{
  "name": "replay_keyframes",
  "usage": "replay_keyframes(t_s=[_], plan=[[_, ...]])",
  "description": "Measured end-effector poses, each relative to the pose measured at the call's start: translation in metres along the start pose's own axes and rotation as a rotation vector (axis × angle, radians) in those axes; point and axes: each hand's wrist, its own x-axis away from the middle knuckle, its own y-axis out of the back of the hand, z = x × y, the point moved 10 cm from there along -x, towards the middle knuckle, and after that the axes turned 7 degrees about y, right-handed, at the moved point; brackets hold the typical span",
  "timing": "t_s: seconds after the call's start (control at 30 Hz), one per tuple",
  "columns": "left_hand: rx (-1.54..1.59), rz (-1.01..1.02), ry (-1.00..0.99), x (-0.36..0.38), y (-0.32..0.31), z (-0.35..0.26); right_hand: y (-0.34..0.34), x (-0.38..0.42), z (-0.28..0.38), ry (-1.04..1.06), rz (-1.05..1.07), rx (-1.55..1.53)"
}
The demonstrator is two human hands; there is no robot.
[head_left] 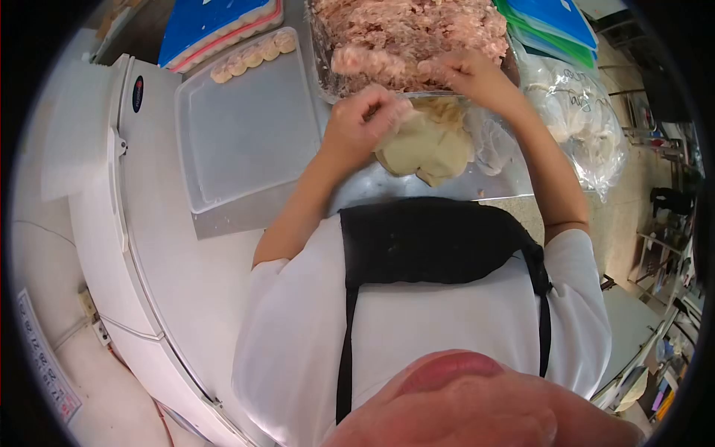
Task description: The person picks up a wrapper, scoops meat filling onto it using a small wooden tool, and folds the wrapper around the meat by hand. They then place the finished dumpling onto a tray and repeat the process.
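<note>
My left hand point(366, 123) is curled closed beside a pile of thin, pale yellow-green sheets point(424, 153). Something pale shows at its fingertips, too blurred to make out. Over the near edge of a clear tub of minced meat point(417, 30) is my right hand point(469, 77), its fingers drawn together at the meat. What they hold, if anything, is hidden. To the left lies a translucent tray point(249, 134) with a row of several small, pale, filled pieces point(253, 57) along its far edge.
Crumpled clear plastic point(493, 145) lies right of the sheets. A bag of white items point(581, 112) is farther right, below stacked green and blue lids point(555, 30). A blue-covered tray point(208, 30) stands at the far left. A white appliance point(171, 179) borders the metal table point(231, 221).
</note>
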Motion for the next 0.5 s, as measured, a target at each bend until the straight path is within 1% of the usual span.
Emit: replay_keyframes(t_s=[0.03, 0.07, 0.13, 0.2, 0.23, 0.27, 0.37, 0.4, 0.47, 0.5], plan=[[0.151, 0.009, 0.091, -0.005, 0.001, 0.004, 0.012, 0.003, 0.000, 0.004, -0.104, -0.055], [0.397, 0.016, 0.200, -0.007, 0.001, 0.007, 0.020, 0.007, -0.008, -0.062, -0.121, -0.091], [0.434, 0.028, 0.112, -0.015, 0.005, -0.015, 0.043, 0.014, -0.027, -0.193, -0.161, -0.162], [0.489, 0.005, 0.044, -0.024, 0.023, -0.028, 0.058, 0.011, -0.020, -0.084, -0.085, 0.209], [0.524, -0.023, 0.017, -0.028, 0.040, -0.032, 0.064, 0.007, -0.005, -0.028, -0.043, 0.393], [0.561, -0.051, -0.008, -0.029, 0.053, -0.037, 0.063, 0.004, 0.014, 0.020, 0.011, 0.648], [0.622, -0.246, -0.072, -0.024, 0.089, -0.050, 0.017, 0.013, 0.014, 0.241, 0.127, 0.722], [0.435, -0.246, -0.090, -0.023, 0.095, -0.052, 0.004, 0.015, 0.013, 0.142, 0.222, 0.723], [0.060, -0.241, -0.127, -0.030, 0.101, -0.047, 0.003, 0.021, 0.002, 0.146, 0.186, 0.617], [0.226, -0.236, -0.069, -0.037, 0.104, -0.033, 0.005, 0.023, -0.005, 0.150, 0.169, 0.566]])
